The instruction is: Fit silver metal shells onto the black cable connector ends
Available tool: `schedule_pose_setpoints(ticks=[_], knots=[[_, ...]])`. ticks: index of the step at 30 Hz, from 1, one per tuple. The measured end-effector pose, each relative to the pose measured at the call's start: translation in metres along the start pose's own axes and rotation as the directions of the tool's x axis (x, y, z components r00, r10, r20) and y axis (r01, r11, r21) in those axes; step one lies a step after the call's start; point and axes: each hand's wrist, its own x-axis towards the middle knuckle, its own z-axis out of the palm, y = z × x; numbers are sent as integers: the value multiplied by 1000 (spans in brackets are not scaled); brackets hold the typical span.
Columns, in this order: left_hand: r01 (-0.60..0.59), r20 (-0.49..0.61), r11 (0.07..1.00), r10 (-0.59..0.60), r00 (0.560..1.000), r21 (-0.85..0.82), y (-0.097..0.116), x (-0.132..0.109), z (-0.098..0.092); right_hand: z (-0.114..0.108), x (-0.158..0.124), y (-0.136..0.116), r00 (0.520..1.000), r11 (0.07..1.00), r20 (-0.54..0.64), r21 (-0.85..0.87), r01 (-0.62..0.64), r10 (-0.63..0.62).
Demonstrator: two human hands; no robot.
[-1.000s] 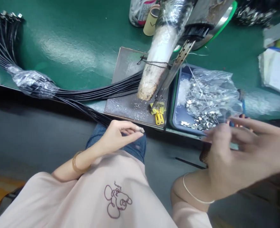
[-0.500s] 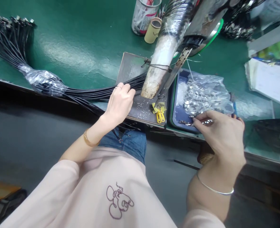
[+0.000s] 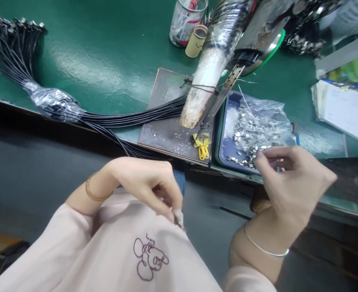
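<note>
My left hand is in front of my shirt, below the table edge. Its thumb and fingers pinch a thin dark piece that looks like a cable end. Over the blue tray, my right hand has thumb and forefinger pressed together among small silvery metal parts. Whatever sits between those fingertips is too small to make out. A bundle of black cables, bound with clear plastic wrap, runs along the table edge and beneath the white tube. Some of its strands pass behind my left hand.
A wrapped white tube and a metal bar slant over a grey board. Yellow-handled cutters lie there. Behind stand a clear container and a cardboard roll; papers lie right.
My left hand has left the cables on the board and come down toward my body, pinching a small piece. My right hand has shifted slightly right over the tray, uncovering more metal parts.
</note>
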Motion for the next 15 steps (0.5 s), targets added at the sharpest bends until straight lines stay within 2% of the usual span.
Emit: schedule_pose_setpoints(ticks=[1, 2, 3, 4, 5, 6, 7, 8, 11, 15], knots=[[53, -49, 997, -56, 997, -51, -4, 4, 2, 0, -2, -4, 995, 999, -100, 42, -13, 17], [97, -164, 990, -112, 980, -99, -9, 8, 3, 2, -5, -10, 981, 993, -188, 120, -17, 39], [101, -335, 983, -148, 930, -154, -14, 12, 4, 5, -8, -18, 965, 976, -250, 218, -20, 75], [78, -494, 978, -166, 853, -195, -19, 16, 5, 9, -12, -28, 942, 947, -314, 321, -10, 116], [47, -594, 975, -170, 787, -216, -24, 19, 6, 13, -17, -41, 936, 919, -318, 395, -16, 153], [31, -651, 975, -170, 740, -219, -28, 22, 7, 17, -22, -55, 932, 897, -293, 438, -65, 211], [15, -686, 977, -159, 710, -211, -32, 24, 8, 21, -27, -71, 922, 881, -306, 467, -73, 239], [5, -702, 981, -143, 697, -195, -34, 26, 10, 25, -32, -86, 936, 870, -280, 491, -52, 214], [-22, -722, 991, -83, 687, -134, -36, 29, 13, 33, -40, -120, 977, 842, -149, 538, -51, 155], [-32, -724, 997, -27, 689, -68, -34, 33, 16, 37, -39, -130, 979, 728, 104, 656, -199, 174]])
